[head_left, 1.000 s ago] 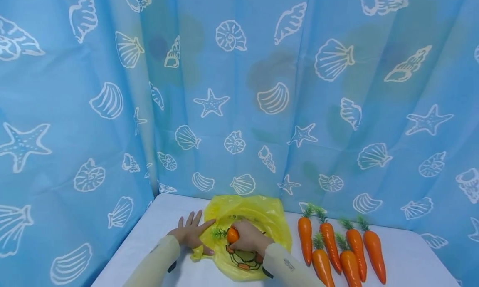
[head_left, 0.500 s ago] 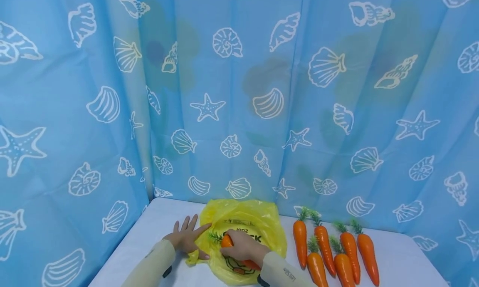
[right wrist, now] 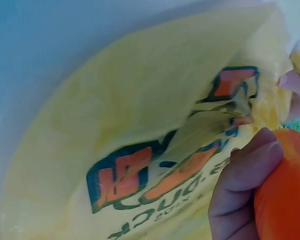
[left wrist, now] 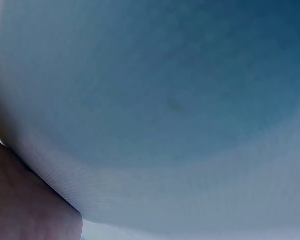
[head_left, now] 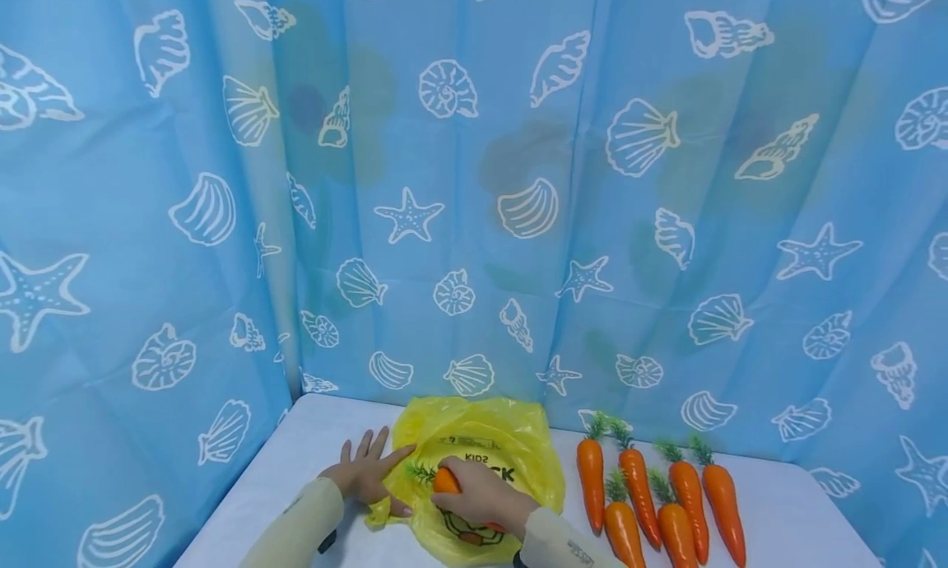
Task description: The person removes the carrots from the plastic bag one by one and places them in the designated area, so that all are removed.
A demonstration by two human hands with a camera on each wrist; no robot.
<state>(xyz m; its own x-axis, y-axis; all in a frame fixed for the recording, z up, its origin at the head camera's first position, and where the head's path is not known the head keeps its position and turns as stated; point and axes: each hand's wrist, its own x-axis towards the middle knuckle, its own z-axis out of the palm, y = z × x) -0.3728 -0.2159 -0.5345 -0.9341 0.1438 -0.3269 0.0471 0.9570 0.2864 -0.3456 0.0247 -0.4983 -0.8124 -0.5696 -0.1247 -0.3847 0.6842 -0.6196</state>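
Observation:
A yellow plastic bag [head_left: 518, 436] with dark and orange print lies spread on the table. My right hand [head_left: 480, 490] grips an orange carrot [head_left: 446, 481] over the bag's middle, its feathery green top pointing left toward my left hand. In the right wrist view the thumb presses along the side of the carrot [right wrist: 285, 190], with the printed bag [right wrist: 115, 115] behind. At the bag's left edge my left hand [head_left: 363, 474] lies with fingers spread, thumb and index finger touching the plastic. Only a bit of hand [left wrist: 30, 200] shows in the blurred left wrist view.
Several more carrots [head_left: 681, 502] with green tops lie in two uneven rows on the white table [head_left: 800, 519], right of the bag. A blue curtain [head_left: 474, 222] with white seashells and starfish hangs behind the table and along its left side.
The head view has shifted slightly. My right hand has moved a little with the carrot, and more of the bag's print shows behind it. My left hand stays at the bag's left edge.

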